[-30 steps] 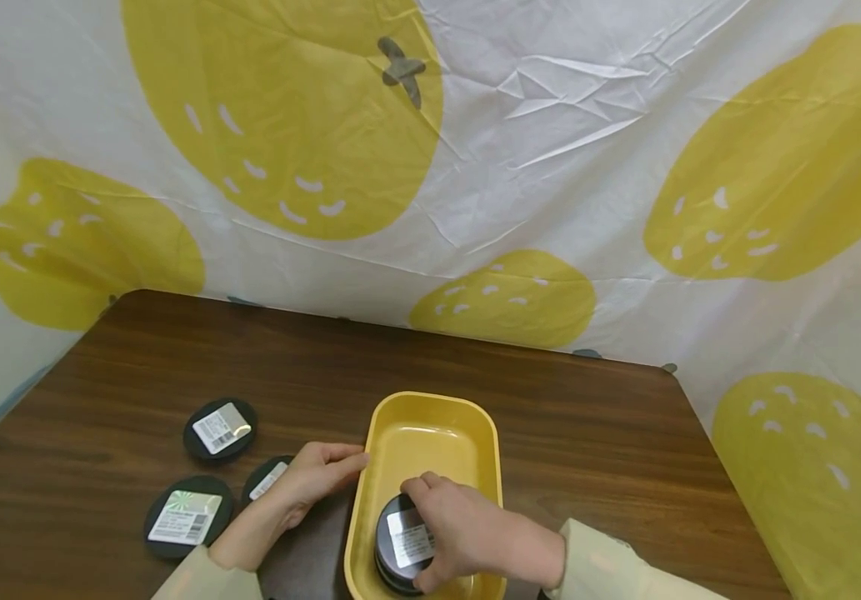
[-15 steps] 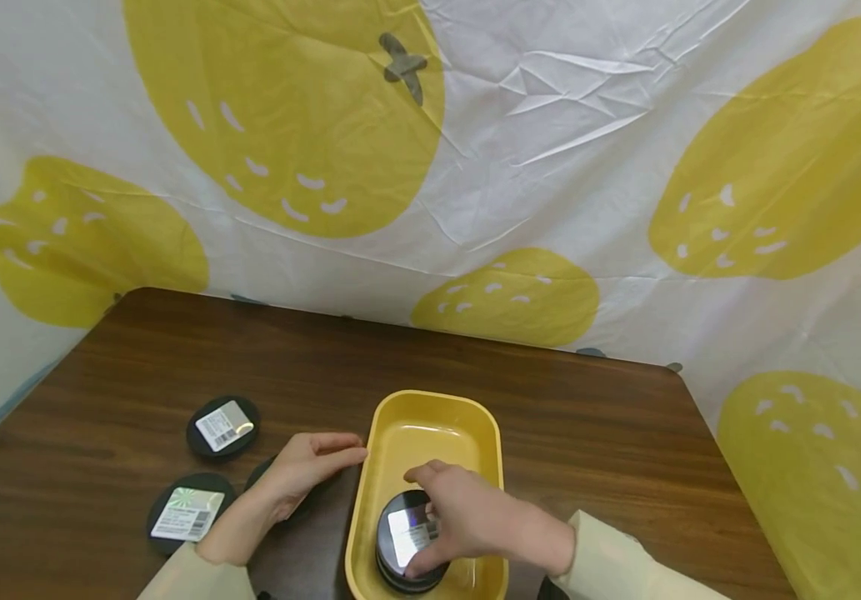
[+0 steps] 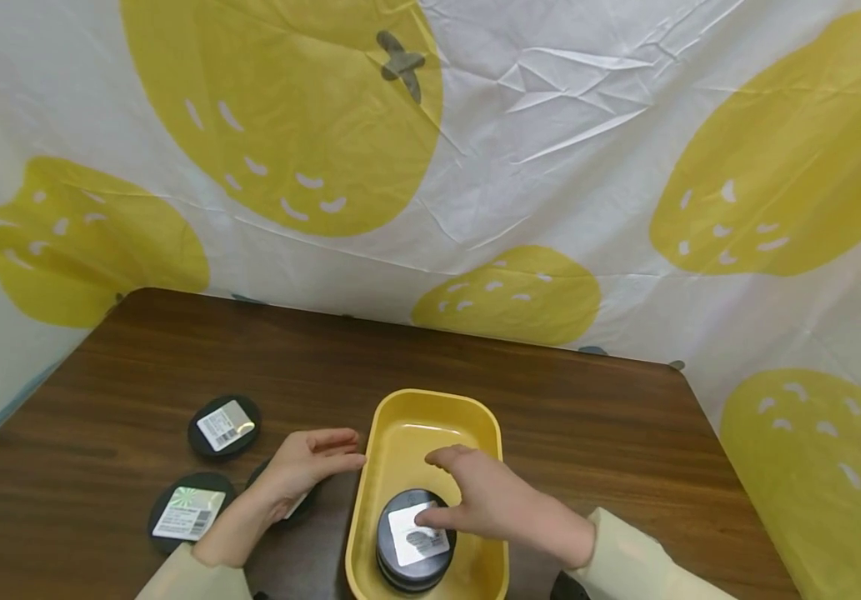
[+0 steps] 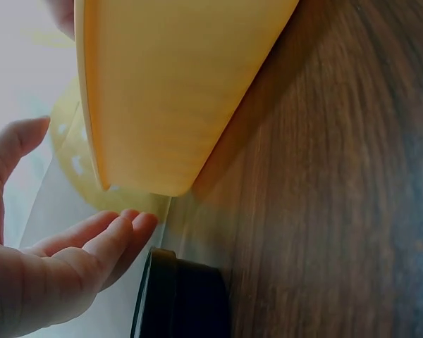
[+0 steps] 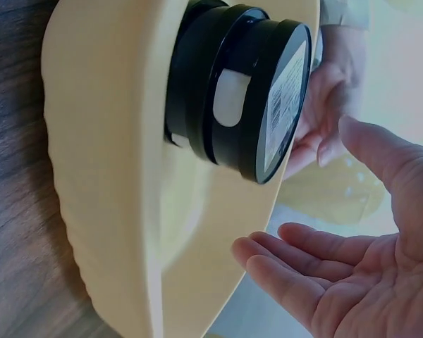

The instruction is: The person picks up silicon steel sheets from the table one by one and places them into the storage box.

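A yellow tray (image 3: 430, 408) holds a stack of round black jars (image 3: 403, 546) at its near end, the top one bearing a white label. Over the stack's right side hovers my right hand (image 3: 490, 496), fingers spread and free of the jars; a gap shows in the right wrist view between that hand and the upper jar (image 5: 268, 105). My left hand (image 3: 298, 467) stays beside the tray's left rim with relaxed fingers and nothing in them. Under its wrist a black jar (image 3: 297, 507) is partly hidden.
Two more black jars with labels, one farther back (image 3: 223, 427) and one nearer (image 3: 188, 510), lie on the brown wooden table (image 3: 595, 425) left of the tray. A white cloth with yellow fruit prints (image 3: 543, 192) hangs behind the table.
My right hand has let go of the stacked jar and lifted away to the right, its fingers spreading. The left hand has come slightly off the tray rim.
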Tool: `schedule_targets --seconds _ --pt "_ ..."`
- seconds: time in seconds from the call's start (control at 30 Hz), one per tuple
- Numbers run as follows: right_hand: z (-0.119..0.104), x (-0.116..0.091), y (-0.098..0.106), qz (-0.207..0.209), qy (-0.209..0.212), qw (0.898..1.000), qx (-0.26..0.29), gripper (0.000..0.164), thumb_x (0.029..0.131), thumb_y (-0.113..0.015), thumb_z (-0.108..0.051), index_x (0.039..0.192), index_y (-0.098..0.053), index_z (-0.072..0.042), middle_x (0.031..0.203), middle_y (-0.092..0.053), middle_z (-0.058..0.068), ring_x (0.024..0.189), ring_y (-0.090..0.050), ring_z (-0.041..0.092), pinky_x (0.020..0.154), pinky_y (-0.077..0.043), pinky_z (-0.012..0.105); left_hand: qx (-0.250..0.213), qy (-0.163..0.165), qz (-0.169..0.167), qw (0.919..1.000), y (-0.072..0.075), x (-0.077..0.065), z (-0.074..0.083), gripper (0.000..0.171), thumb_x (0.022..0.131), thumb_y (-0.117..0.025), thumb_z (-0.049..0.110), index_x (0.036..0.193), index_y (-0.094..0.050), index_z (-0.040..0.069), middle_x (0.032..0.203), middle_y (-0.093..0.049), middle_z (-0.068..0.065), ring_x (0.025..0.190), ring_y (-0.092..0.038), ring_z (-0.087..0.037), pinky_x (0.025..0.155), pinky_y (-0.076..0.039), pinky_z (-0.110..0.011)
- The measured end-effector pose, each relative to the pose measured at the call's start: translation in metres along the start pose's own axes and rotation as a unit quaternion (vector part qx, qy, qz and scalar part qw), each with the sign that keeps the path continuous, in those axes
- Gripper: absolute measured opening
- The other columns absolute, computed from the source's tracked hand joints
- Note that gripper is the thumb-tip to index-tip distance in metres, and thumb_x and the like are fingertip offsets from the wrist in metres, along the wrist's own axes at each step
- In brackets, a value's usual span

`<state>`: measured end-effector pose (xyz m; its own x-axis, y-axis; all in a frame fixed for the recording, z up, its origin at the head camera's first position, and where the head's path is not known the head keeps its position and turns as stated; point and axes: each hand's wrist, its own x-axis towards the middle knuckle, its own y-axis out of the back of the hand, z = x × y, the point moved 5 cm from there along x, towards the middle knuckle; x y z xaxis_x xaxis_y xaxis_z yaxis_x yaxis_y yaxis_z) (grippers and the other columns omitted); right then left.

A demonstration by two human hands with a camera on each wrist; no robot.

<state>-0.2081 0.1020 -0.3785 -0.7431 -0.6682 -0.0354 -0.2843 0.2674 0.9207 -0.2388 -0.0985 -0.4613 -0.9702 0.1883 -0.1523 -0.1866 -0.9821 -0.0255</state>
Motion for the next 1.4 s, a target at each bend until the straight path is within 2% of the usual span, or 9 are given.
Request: schedule_targets --seconds 0.27,0.6,0.93,1.2,1.4 --pt "0.010 -0.003 0.007 0.027 -0.018 0.998 0.046 0.054 0.083 -0.071 -0.031 0.117 -0.057 0.008 0.111 -0.063 0.019 0.100 -0.060 0.028 0.086 -0.049 0.041 0.023 -0.011 0.008 0.9996 0.004 -0.003 0.001 0.058 0.079 -0.074 0.007 0.123 -0.048 -0.018 0.124 -0.052 -0.031 0.120 -0.048 -0.039 0.097 -0.043 -0.034" --pt "0.022 -0.002 0.012 0.059 -0.032 0.995 0.069 0.053 0.082 -0.071 -0.031 0.116 -0.057 0.008 0.111 -0.063 0.020 0.100 -0.060 0.032 0.085 -0.049 0.045 0.036 -0.025 0.011 0.9990 0.005 -0.006 0.007 0.058 0.078 -0.073 0.001 0.126 -0.046 -0.018 0.128 -0.048 -0.032 0.122 -0.045 -0.039 0.099 -0.040 -0.036" --pt "0.032 -0.004 0.011 0.065 -0.061 0.992 0.086 0.054 0.083 -0.071 -0.030 0.119 -0.056 0.007 0.114 -0.061 0.021 0.103 -0.059 0.033 0.086 -0.048 0.046 0.062 -0.035 0.024 0.9972 0.011 -0.008 0.008 0.059 0.078 -0.074 0.004 0.127 -0.046 -0.015 0.131 -0.048 -0.030 0.124 -0.044 -0.038 0.100 -0.039 -0.034" --pt "0.039 -0.007 0.015 0.101 -0.067 0.989 0.088 0.051 0.081 -0.073 -0.027 0.117 -0.057 0.006 0.112 -0.062 0.020 0.100 -0.059 0.033 0.081 -0.050 0.046 0.087 -0.053 0.030 0.9943 0.016 -0.012 0.012 0.057 0.080 -0.073 0.006 0.127 -0.048 -0.014 0.131 -0.049 -0.028 0.124 -0.044 -0.038 0.100 -0.039 -0.036" --pt "0.046 -0.007 0.015 0.145 -0.071 0.983 0.085 0.048 0.080 -0.074 -0.020 0.115 -0.057 0.008 0.109 -0.063 0.019 0.096 -0.060 0.031 0.080 -0.051 0.043 0.103 -0.059 0.031 0.9925 0.019 -0.017 0.013 0.058 0.079 -0.074 0.006 0.127 -0.048 -0.012 0.131 -0.049 -0.027 0.124 -0.044 -0.036 0.100 -0.039 -0.035"
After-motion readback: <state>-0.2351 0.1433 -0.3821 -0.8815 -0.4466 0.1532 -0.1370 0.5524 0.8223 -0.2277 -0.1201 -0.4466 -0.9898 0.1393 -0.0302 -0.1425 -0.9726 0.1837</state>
